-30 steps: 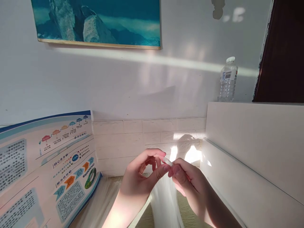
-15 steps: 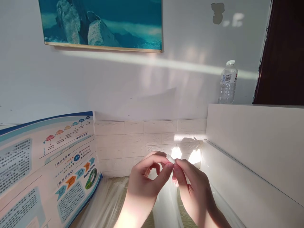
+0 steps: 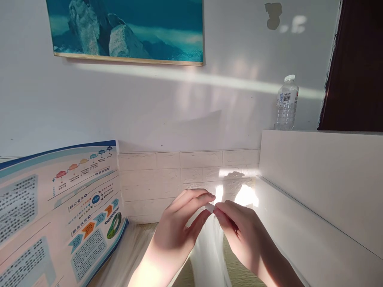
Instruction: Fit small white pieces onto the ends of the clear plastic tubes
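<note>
A small white tube-like piece [image 3: 210,207] sits between my two hands, in front of the brick-patterned wall. My right hand [image 3: 243,229] pinches its right end between thumb and forefinger, with the other fingers curled. At the piece's left end is my left hand [image 3: 182,219], its forefinger raised off the piece and its thumb close below, so a gap shows between them. Below the hands, a bundle of long white strands [image 3: 209,255] runs down toward me; whether it joins the piece is hidden. More pale strands [image 3: 128,255] lie to the left.
A printed poster board [image 3: 60,215] stands at the left. On the right are white box-like panels [image 3: 317,171], with a plastic bottle [image 3: 286,105] on top. A blue picture [image 3: 128,32] hangs on the wall, and a dark door frame [image 3: 353,67] is at the far right.
The fingers of my left hand have loosened and lifted off the white piece, which they were pinching before. Both hands have shifted slightly left. My right hand keeps its pinch.
</note>
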Tool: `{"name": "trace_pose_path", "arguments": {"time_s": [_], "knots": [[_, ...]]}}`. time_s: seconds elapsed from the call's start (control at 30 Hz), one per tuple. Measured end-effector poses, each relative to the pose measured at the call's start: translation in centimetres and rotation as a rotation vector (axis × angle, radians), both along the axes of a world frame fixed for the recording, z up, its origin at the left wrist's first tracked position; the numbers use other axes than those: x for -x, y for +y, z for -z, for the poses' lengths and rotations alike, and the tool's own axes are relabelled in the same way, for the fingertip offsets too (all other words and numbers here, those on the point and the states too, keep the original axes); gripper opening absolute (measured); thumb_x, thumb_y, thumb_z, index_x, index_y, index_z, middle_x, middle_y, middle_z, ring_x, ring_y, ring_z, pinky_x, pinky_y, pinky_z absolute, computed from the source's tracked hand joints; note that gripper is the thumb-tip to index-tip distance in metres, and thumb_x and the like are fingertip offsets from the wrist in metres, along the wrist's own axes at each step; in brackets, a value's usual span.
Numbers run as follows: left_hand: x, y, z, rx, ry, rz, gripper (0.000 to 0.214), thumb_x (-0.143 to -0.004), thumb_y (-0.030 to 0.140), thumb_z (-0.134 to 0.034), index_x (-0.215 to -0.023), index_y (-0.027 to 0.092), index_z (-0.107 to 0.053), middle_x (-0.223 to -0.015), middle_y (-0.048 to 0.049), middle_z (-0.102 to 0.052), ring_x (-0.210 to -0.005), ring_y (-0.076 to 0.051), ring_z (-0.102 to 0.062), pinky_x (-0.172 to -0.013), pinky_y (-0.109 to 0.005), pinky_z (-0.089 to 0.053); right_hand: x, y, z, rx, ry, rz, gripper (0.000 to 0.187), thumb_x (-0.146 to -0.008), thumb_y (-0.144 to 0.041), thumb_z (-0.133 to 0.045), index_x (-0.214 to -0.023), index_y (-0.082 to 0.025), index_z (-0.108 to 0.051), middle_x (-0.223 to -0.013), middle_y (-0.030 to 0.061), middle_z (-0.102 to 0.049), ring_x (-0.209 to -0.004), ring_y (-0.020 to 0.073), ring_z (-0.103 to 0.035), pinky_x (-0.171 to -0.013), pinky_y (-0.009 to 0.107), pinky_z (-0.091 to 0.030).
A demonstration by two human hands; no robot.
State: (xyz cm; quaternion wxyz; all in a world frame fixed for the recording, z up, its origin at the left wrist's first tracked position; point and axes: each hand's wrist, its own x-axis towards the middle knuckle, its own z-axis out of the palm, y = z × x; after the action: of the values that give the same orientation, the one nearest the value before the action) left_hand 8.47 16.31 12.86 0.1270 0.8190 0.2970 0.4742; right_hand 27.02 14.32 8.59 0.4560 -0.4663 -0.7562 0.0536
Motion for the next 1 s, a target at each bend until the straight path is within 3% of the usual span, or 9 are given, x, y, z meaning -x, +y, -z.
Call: {"name": "trace_pose_path", "arguments": {"time_s": [0.1, 0.17, 0.33, 0.43, 0.5, 0.6, 0.77, 0.87, 1.0], "knots": [[0.4, 0.4, 0.0, -0.021, 0.121, 0.029, 0.025, -0.097, 0.029, -0.052, -0.099, 0.034, -0.076, -0.105, -0.0025, -0.073, -0.099, -0.023, -0.067, -0.081, -0.033, -0.057, -0.5, 0.1, -0.1, -0.075, -0.128, 0.031, 0.026, -0.101, -0.023, -0.042, -0.075, -0.02, -0.04, -0.065, -0.0042, -0.038, -0.058, 0.0108, -0.026, -0.053, 0.026, -0.023], [0.2, 0.3, 0.0, 0.048, 0.139, -0.007, 0.024, -0.098, 0.033, -0.052, -0.097, 0.033, -0.076, -0.104, -0.0012, -0.073, -0.098, -0.023, -0.067, -0.085, -0.033, -0.055, -0.7, 0.3, 0.1, -0.161, -0.236, 0.056, 0.026, -0.1, -0.02, -0.042, -0.074, -0.02, -0.042, -0.064, -0.004, -0.039, -0.057, 0.0108, -0.026, -0.053, 0.027, -0.022], [-0.3, -0.7, -0.2, 0.386, 0.216, -0.184, 0.024, -0.094, 0.039, -0.053, -0.084, 0.031, -0.074, -0.092, 0.0023, -0.074, -0.086, -0.022, -0.063, -0.077, -0.033, -0.049, -0.9, 0.7, 0.7, -0.272, -0.46, 0.03, 0.022, -0.096, -0.011, -0.044, -0.077, -0.019, -0.052, -0.066, -0.0026, -0.05, -0.057, 0.011, -0.034, -0.054, 0.028, -0.021], [-0.4, -0.9, -0.5, 0.479, 0.246, -0.23, 0.025, -0.091, 0.037, -0.052, -0.078, 0.03, -0.073, -0.084, 0.0025, -0.074, -0.083, -0.022, -0.061, -0.075, -0.034, -0.046, -0.7, 0.8, 0.9, -0.325, -0.472, -0.007, 0.021, -0.093, -0.01, -0.046, -0.077, -0.019, -0.054, -0.066, -0.0023, -0.052, -0.058, 0.0113, -0.035, -0.054, 0.028, -0.021], [-0.3, -1.0, -0.6, 0.444, 0.237, -0.198, 0.026, -0.092, 0.036, -0.053, -0.077, 0.029, -0.072, -0.082, 0.0019, -0.074, -0.082, -0.022, -0.063, -0.077, -0.034, -0.047, -0.6, 0.8, 0.8, -0.338, -0.442, -0.024, 0.023, -0.091, -0.01, -0.046, -0.071, -0.018, -0.05, -0.06, -0.0029, -0.045, -0.055, 0.0111, -0.029, -0.052, 0.028, -0.018], [-0.5, -1.0, -0.4, 0.275, 0.147, -0.124, 0.023, -0.092, 0.033, -0.054, -0.08, 0.028, -0.073, -0.084, -0.0011, -0.074, -0.08, -0.023, -0.066, -0.074, -0.036, -0.051, -0.4, 0.7, 0.4, -0.198, -0.342, -0.028, 0.027, -0.09, -0.01, -0.045, -0.065, -0.018, -0.039, -0.056, -0.0047, -0.032, -0.054, 0.0105, -0.02, -0.053, 0.028, -0.016], [-1.0, -1.2, 0.0, 0.054, -0.024, -0.02, 0.025, -0.091, 0.022, -0.053, -0.081, 0.029, -0.075, -0.095, -0.0048, -0.075, -0.088, -0.027, -0.069, -0.076, -0.042, -0.057, 0.1, 0.6, 0.1, 0.02, -0.039, -0.073, 0.032, -0.095, -0.015, -0.042, -0.066, -0.019, -0.029, -0.061, -0.0045, -0.025, -0.058, 0.0102, -0.022, -0.054, 0.027, -0.019], [-0.9, -1.1, -0.1, 0.05, -0.08, -0.005, 0.023, -0.09, 0.023, -0.058, -0.084, 0.031, -0.079, -0.1, -0.0055, -0.075, -0.096, -0.03, -0.069, -0.081, -0.044, -0.059, 0.8, 0.7, 0.3, 0.055, 0.13, -0.082, 0.033, -0.097, -0.021, -0.042, -0.066, -0.019, -0.032, -0.061, -0.0043, -0.028, -0.059, 0.0103, -0.024, -0.054, 0.027, -0.02], [-0.4, -1.0, -0.3, 0.179, -0.114, 0.017, 0.018, -0.09, 0.032, -0.064, -0.093, 0.034, -0.082, -0.116, -0.0062, -0.073, -0.11, -0.032, -0.066, -0.077, -0.04, -0.061, 1.6, 0.5, 0.5, 0.022, 0.3, -0.102, 0.033, -0.101, -0.032, -0.041, -0.072, -0.019, -0.049, -0.062, -0.0031, -0.037, -0.058, 0.0106, -0.03, -0.053, 0.027, -0.023]]}}
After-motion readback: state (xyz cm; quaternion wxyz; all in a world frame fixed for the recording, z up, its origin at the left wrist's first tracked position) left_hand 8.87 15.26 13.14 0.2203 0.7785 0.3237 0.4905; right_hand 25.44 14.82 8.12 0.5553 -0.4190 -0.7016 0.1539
